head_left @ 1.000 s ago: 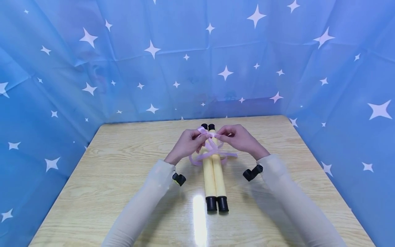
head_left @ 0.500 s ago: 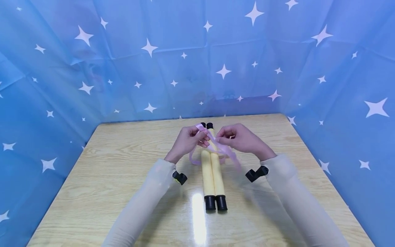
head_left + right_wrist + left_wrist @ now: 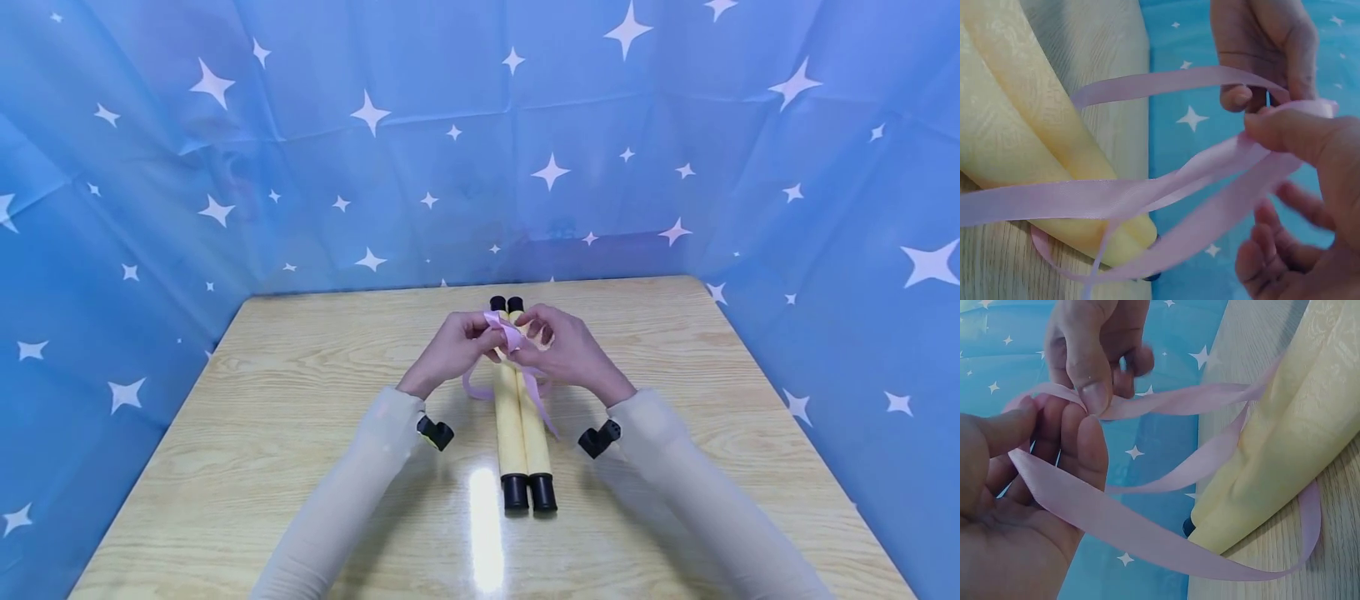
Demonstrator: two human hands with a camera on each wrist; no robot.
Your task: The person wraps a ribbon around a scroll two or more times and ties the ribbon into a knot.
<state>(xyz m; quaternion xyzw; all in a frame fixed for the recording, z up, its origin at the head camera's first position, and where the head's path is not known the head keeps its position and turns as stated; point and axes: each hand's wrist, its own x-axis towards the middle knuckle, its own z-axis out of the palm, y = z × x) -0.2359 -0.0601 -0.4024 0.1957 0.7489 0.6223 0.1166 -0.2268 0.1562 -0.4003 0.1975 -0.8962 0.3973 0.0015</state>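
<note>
As left fingers [image 3: 1091, 447] pinch the pink ribbon [image 3: 1116, 525], right fingers [image 3: 1250, 259] stand parted, thumb [image 3: 1285, 130] against it.

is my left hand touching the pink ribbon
Touching. The left wrist view shows the left hand pinching the pink ribbon between thumb and fingers.

Hands [image 3: 453, 346] [image 3: 564, 350] at pink ribbon [image 3: 511, 332] over rods [image 3: 511, 425] (yellow, black-ended).

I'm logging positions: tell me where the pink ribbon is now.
In the head view, the pink ribbon is near the middle, held by the left hand and the right hand, over the far half of two yellow rolls.
</note>
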